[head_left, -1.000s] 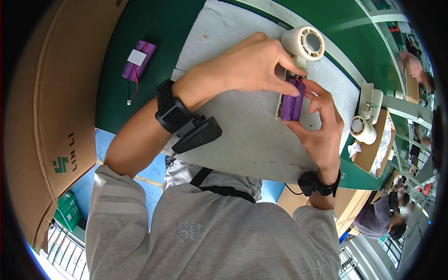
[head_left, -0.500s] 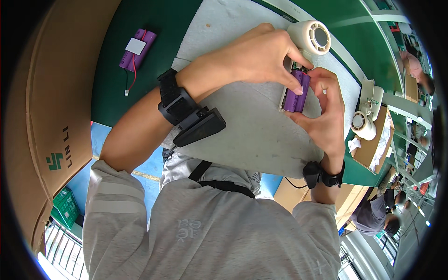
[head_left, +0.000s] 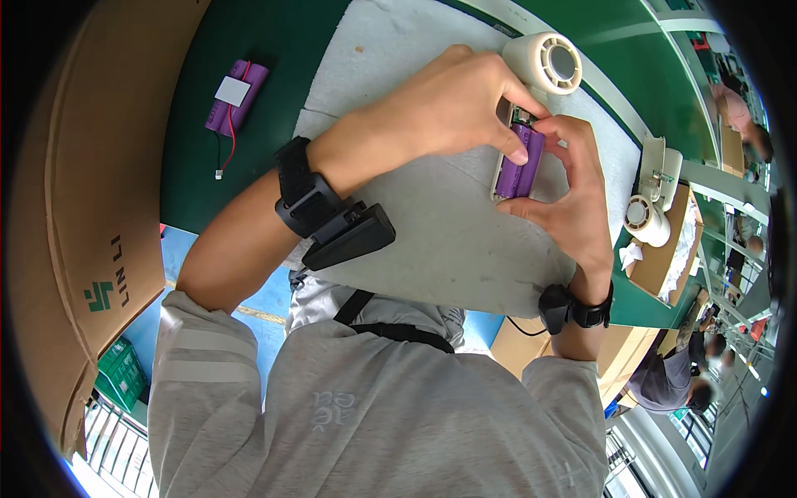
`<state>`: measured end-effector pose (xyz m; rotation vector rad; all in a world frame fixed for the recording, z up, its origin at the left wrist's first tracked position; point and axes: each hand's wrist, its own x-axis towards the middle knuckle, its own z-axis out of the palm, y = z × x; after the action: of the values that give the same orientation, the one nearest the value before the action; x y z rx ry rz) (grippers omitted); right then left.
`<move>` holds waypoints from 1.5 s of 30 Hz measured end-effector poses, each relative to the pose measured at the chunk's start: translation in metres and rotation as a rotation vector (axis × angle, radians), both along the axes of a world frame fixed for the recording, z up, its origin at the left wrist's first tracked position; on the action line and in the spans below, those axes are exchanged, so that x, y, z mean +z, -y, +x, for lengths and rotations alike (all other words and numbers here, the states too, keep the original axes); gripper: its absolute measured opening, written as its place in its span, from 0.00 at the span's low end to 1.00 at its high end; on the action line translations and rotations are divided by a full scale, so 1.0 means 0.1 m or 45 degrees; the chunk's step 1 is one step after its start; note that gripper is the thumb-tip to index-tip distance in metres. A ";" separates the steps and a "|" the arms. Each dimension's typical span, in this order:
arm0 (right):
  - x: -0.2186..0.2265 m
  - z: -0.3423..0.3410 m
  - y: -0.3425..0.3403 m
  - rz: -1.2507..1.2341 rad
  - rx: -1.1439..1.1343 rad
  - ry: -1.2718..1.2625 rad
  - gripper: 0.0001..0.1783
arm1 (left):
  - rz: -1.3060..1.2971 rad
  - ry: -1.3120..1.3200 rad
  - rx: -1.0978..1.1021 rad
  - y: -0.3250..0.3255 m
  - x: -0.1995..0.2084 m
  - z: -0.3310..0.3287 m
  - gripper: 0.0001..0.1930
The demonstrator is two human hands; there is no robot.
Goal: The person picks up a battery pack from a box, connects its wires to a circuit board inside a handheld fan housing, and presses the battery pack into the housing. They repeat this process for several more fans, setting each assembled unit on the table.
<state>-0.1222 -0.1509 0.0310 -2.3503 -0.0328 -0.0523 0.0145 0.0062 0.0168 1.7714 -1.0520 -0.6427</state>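
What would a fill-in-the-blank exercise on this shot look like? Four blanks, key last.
The left hand rests its ____ on the held battery pack.
The loose battery pack lies on a ____-coloured tabletop.
The pad on that loose battery pack is ____ in colour.
The small open cardboard box stands on the person's ____ side.
Missing words: thumb; green; white; right.

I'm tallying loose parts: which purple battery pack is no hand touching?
The purple pack with the white pad, lying on the green tabletop at left; the left hand has its thumb on the other pack.
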 end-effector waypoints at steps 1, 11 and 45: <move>0.02 -0.01 -0.01 -0.006 -0.002 0.011 0.50 | -0.006 0.011 -0.002 -0.01 0.02 -0.01 0.22; 0.09 -0.13 -0.07 -0.179 0.000 0.043 0.41 | -0.140 0.041 -0.036 0.00 -0.15 -0.03 0.23; 0.09 -0.28 1.71 -1.116 -1.067 -0.132 0.15 | 0.591 0.544 0.718 -1.68 0.15 0.23 0.25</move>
<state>-0.1506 -0.3217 0.0404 -3.0344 1.1955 -0.3892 0.0374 0.1739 0.0319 2.5536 -0.6329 -0.1553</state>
